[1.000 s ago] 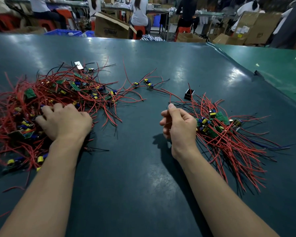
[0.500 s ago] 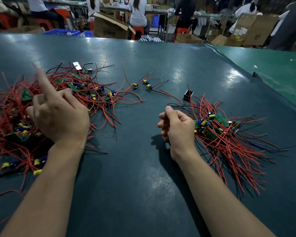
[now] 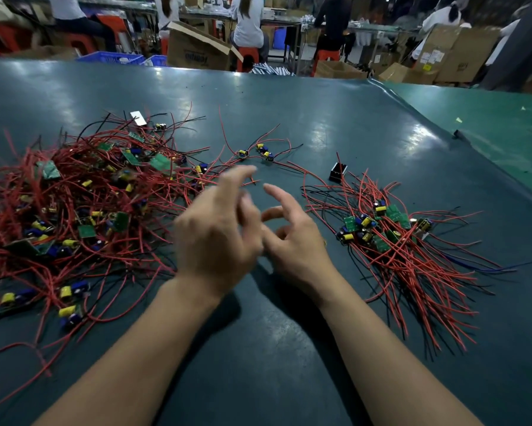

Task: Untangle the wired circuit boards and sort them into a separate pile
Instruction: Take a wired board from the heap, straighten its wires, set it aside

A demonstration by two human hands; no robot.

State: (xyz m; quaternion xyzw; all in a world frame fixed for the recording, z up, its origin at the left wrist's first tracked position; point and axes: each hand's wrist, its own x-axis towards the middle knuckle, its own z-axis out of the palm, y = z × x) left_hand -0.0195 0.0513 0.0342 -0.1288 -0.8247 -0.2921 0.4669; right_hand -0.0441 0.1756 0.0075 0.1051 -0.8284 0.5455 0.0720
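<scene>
Between picks: left hand [image 3: 218, 241] and right hand [image 3: 292, 241] mid-counter [image 3: 289, 364], fingers spread, empty; next, grab a board from tangled pile [image 3: 83, 210] for sorted pile [image 3: 390, 241]

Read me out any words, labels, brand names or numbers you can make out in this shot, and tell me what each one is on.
Open cardboard box behind the table: dark print on its side, too blurred to read.
Stacked cartons at far right: white and yellow stickers, too small to read.
Circuit boards in the right pile: no legible markings.
White tag at the far edge of the left tangle: no text can be made out.
Nothing can be quoted.
</scene>
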